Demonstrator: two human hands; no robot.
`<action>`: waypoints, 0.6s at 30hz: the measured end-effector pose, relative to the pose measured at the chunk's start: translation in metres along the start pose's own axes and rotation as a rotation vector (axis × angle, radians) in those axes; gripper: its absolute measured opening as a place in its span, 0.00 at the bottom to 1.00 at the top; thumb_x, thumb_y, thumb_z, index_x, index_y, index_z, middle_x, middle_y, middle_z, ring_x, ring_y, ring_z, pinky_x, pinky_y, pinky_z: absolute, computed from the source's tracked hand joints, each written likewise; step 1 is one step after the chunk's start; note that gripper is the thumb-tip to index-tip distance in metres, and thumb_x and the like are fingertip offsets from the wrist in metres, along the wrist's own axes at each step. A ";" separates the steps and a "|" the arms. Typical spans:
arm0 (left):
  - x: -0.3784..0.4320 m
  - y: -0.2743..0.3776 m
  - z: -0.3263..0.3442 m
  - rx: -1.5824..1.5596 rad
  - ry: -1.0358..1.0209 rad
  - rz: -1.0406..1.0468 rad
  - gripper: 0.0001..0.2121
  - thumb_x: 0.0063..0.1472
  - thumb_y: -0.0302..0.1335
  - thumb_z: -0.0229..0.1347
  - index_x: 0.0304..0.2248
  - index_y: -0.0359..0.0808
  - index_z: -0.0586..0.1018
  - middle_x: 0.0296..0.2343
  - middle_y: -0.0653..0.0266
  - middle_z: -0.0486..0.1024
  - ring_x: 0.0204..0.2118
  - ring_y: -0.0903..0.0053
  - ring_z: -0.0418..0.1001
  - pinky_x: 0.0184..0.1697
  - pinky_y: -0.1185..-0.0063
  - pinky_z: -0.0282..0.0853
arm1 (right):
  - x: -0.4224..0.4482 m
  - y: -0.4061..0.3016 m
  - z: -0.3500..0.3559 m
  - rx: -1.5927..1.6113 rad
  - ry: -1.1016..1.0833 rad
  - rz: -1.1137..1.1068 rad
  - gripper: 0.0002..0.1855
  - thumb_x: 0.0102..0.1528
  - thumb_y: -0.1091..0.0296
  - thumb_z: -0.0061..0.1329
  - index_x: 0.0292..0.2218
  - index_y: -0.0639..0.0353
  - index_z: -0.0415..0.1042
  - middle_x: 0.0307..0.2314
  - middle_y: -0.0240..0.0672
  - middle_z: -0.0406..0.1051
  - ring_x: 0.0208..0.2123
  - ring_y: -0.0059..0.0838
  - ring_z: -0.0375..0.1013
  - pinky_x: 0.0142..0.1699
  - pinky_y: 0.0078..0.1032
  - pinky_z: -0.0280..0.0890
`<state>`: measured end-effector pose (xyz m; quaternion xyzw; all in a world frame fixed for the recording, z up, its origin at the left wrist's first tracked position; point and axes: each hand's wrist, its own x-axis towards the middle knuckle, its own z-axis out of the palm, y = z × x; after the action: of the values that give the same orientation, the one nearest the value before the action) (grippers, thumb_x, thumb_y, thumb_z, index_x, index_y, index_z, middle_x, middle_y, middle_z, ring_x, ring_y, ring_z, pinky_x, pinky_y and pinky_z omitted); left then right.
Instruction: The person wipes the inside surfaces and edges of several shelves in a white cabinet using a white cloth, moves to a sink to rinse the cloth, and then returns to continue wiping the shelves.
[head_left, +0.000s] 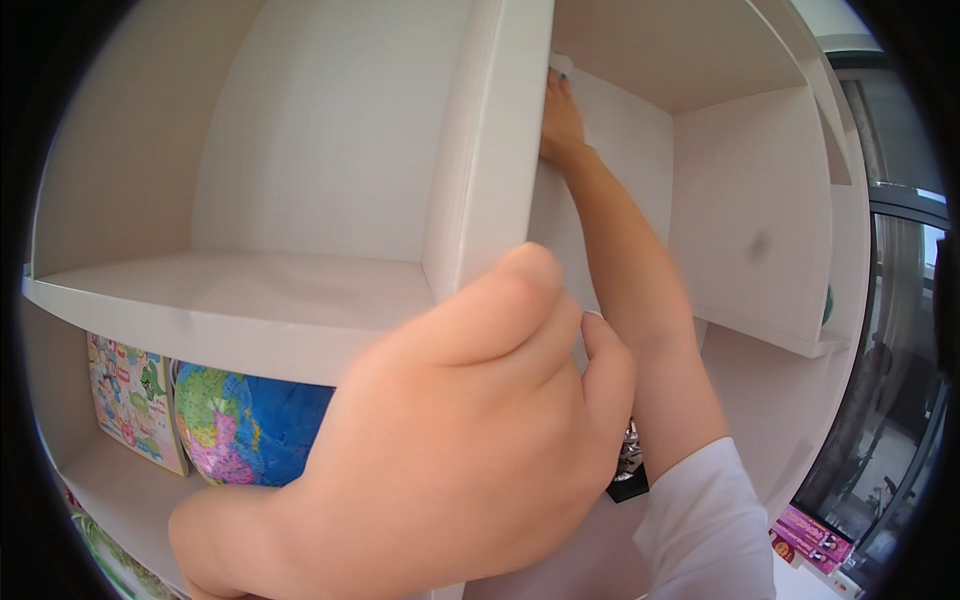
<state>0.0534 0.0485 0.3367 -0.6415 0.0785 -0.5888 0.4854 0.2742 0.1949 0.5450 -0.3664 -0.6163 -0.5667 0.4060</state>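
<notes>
My left hand (465, 420) fills the near foreground with its fingers curled, in front of the vertical divider (504, 135) of a white shelf unit. Whether it grips anything is hidden by the back of the hand. Past it, my right hand (564, 120) reaches up deep into the upper right compartment. At its fingertips is a small white cloth or wipe (562, 63), against the back panel (626, 142). The divider hides part of this hand and of the cloth.
Below the upper left shelf board (247, 300) stand a globe (247, 427) and a colourful cartoon-printed box or book (133, 397). A dark-based shiny object (628, 480) shows behind my hands. Pink printed boxes (814, 540) lie lower right, beside a dark-framed window (900, 300).
</notes>
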 end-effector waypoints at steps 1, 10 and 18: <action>0.000 0.000 0.001 0.000 0.009 -0.002 0.19 0.27 0.25 0.49 0.26 0.29 0.75 0.10 0.70 0.59 0.17 0.75 0.56 0.35 0.77 0.59 | 0.000 -0.019 0.000 0.078 -0.056 0.035 0.29 0.50 0.59 0.26 0.53 0.61 0.48 0.53 0.36 0.47 0.56 0.35 0.42 0.59 0.33 0.35; 0.023 0.017 -0.019 -0.003 -0.286 -0.185 0.20 0.26 0.23 0.47 0.27 0.27 0.75 0.08 0.68 0.58 0.15 0.73 0.53 0.32 0.76 0.57 | -0.041 0.002 0.005 -0.244 -0.083 -0.227 0.27 0.54 0.56 0.24 0.55 0.46 0.45 0.55 0.30 0.43 0.57 0.37 0.39 0.59 0.37 0.33; 0.027 0.018 -0.022 -0.015 -0.354 -0.166 0.18 0.29 0.24 0.46 0.26 0.27 0.74 0.08 0.66 0.57 0.15 0.72 0.50 0.31 0.76 0.55 | -0.079 0.112 -0.031 -0.374 0.253 0.336 0.33 0.52 0.43 0.30 0.54 0.52 0.49 0.52 0.49 0.48 0.54 0.56 0.44 0.56 0.48 0.34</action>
<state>0.0516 0.0091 0.3384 -0.7428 -0.0569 -0.5043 0.4367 0.4106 0.1745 0.5187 -0.4582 -0.3762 -0.6365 0.4934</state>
